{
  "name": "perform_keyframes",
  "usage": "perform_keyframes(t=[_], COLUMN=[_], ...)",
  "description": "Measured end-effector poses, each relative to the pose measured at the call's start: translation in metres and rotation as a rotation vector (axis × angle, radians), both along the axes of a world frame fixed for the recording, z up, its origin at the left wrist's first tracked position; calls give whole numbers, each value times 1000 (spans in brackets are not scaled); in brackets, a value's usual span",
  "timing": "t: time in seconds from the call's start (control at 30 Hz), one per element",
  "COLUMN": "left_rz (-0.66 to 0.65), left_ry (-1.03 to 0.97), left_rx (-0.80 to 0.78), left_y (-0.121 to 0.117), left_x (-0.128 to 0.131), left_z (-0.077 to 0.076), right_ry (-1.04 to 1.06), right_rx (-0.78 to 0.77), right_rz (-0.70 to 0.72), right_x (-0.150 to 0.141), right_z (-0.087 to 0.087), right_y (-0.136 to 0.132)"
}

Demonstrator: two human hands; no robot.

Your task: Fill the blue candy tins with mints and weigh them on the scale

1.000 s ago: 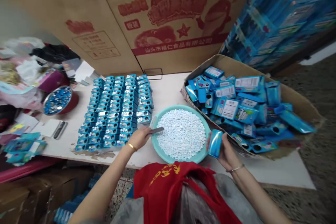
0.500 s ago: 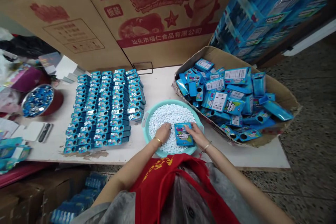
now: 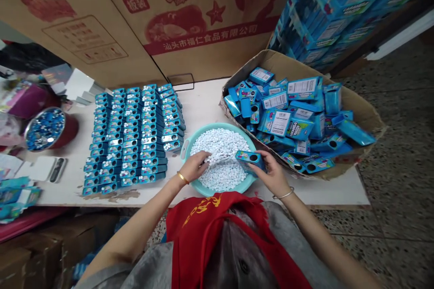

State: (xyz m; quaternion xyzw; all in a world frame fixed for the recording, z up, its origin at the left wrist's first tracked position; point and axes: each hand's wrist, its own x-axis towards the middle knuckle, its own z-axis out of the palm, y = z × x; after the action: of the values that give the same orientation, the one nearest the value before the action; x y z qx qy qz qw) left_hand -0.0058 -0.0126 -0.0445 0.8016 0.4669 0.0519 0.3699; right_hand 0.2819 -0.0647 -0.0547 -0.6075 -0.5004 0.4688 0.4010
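Observation:
In my right hand (image 3: 273, 174) is a small blue candy box (image 3: 249, 157), tilted so that its narrow end with a dark round hole faces up. That hand is closed around the box's right side, over the right part of a mint-green basin (image 3: 195, 134). Small white candies (image 3: 220, 142) fill the basin. At its left side my left hand (image 3: 195, 165) is among the candies, its fingers curled at a raised heap of them; the fingertips are partly hidden. Rows of blue boxes (image 3: 130, 137) stand to the left, many with white candies around their holes.
A cut-open cardboard carton (image 3: 368, 119) heaped with blue boxes stands at right. A red tub (image 3: 69, 128) of shiny blue-silver pieces sits far left beside a white device (image 3: 42, 169). Large cartons (image 3: 203, 61) rise behind the table, with packed blue boxes (image 3: 325, 18) at back right.
The box in my right hand has turned from showing its printed front to showing its holed end, and shifted right. My left hand has moved left and up, and candies are heaped at its fingers.

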Motion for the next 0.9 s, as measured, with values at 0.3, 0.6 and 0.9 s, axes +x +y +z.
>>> perform_keyframes(t=[0.3, 0.6, 0.9], left_rz=[-261, -457, -465], left_ry=[107, 568, 595], left_rx=[192, 246, 299], left_y=[21, 34, 35], left_x=[11, 53, 52], left_z=[81, 134, 140], right_ry=[-276, -322, -287], right_rx=[301, 406, 398], right_rz=[214, 263, 239], right_x=[-27, -35, -32], right_z=[5, -1, -6], right_y=[14, 14, 15])
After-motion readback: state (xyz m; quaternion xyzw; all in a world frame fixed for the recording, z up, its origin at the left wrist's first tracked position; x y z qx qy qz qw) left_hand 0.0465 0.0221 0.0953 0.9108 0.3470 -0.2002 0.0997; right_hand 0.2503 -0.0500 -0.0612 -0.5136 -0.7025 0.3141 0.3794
